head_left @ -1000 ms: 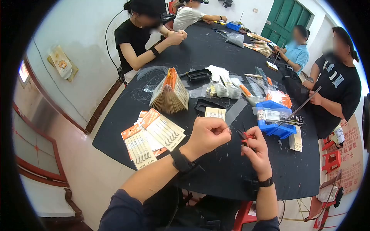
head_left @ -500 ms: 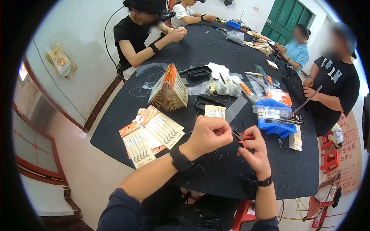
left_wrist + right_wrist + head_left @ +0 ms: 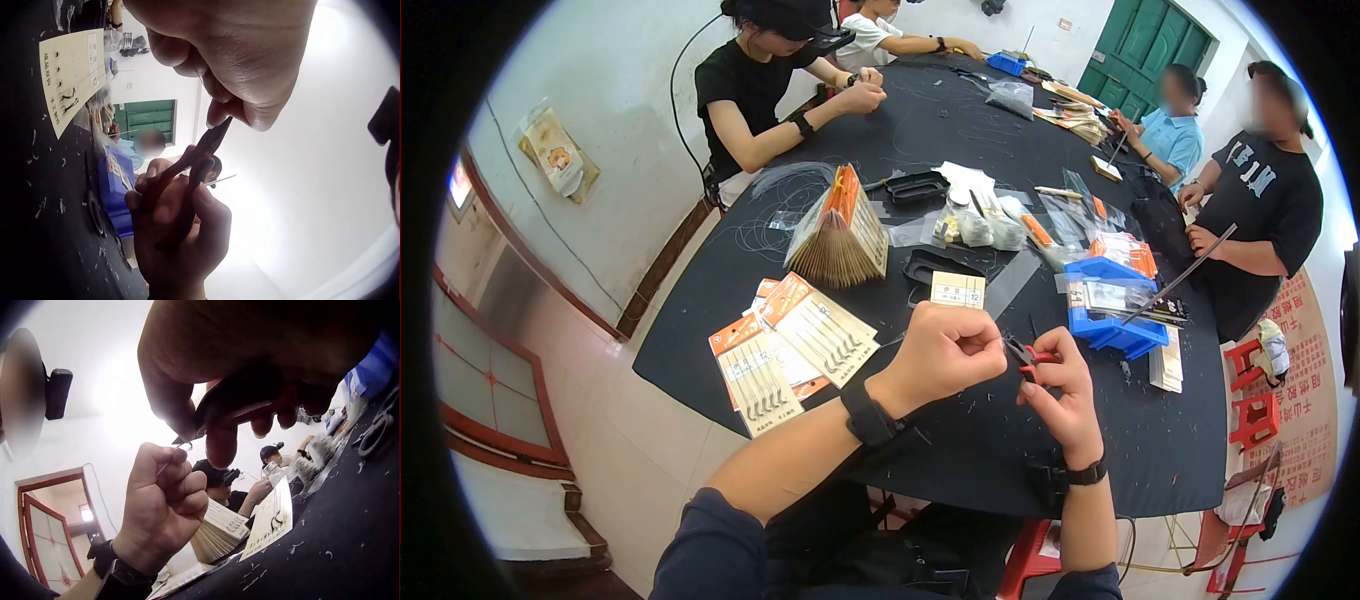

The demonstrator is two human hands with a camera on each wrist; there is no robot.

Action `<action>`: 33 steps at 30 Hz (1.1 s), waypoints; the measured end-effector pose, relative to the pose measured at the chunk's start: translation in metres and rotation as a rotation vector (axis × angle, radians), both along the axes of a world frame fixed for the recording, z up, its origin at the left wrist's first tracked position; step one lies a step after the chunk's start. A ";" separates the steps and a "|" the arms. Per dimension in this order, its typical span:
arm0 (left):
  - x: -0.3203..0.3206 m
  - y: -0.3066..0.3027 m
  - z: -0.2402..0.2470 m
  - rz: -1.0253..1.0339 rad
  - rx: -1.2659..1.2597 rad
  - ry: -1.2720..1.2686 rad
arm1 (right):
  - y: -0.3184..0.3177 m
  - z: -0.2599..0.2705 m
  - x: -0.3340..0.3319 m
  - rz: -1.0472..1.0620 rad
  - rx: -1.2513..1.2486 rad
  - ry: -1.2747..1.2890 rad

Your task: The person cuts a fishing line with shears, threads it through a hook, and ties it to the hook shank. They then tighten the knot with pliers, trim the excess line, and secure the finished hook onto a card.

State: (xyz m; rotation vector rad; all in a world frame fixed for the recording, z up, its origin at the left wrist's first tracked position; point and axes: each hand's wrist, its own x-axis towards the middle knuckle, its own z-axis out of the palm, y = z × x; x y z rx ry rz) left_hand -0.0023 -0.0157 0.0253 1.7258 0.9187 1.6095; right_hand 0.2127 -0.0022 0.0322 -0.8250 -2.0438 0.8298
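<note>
My left hand (image 3: pixel 948 350) pinches a small hook (image 3: pixel 185 446) between thumb and fingertip, the other fingers curled in. Red-handled pliers (image 3: pixel 1032 362) are gripped in my right hand (image 3: pixel 1068 398), their dark tips (image 3: pixel 216 134) right at the left fingertips. In the right wrist view a thin line runs from the hook over the left fingers. Behind the hands a cream card (image 3: pixel 956 289) lies on the black table. Hook cards (image 3: pixel 757 384) lie spread to the left, beside a fanned stack of cards (image 3: pixel 840 250).
A blue bin (image 3: pixel 1112 318) with packets stands at the right, with a dark rod leaning across it. Black trays (image 3: pixel 916 188), plastic bags and coiled clear line lie farther back. Scissors (image 3: pixel 379 432) and scraps lie on the tabletop. Several people sit or stand around the table.
The pliers in my right hand have moved left, up to the left fingertips. The left hand has stayed nearly in place. The standing person at the right has shifted position.
</note>
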 end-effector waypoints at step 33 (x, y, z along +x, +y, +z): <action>0.001 0.001 -0.004 -0.029 -0.153 -0.039 | -0.001 0.001 0.004 0.048 -0.130 0.076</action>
